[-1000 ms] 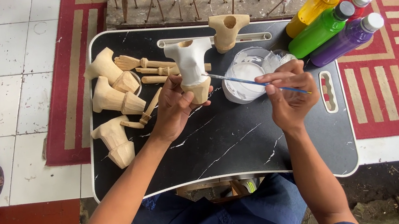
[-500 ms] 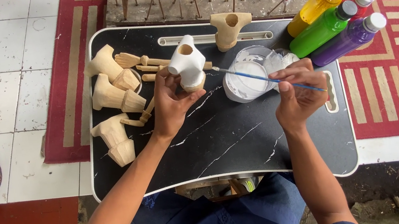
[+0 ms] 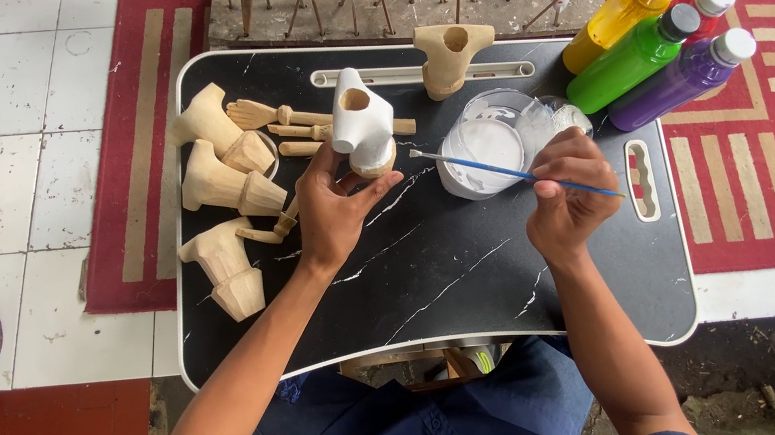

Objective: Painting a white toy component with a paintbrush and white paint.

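My left hand (image 3: 332,217) has its grip pinched on the base of the white-coated wooden piece (image 3: 361,120), held upright just left of the paint cup (image 3: 485,153). My right hand (image 3: 566,192) grips the thin blue brush (image 3: 513,173) between pressed fingers, bristles over the cup's rim. I judge painting is mid-coat; the next stroke needs a loaded tip. Bare, smooth carved wooden figures (image 3: 219,170) lie further left on the glossy black table (image 3: 436,271).

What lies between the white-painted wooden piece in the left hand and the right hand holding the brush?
In the head view, the brush's tip and bare black tray; the white paint cup sits just behind.
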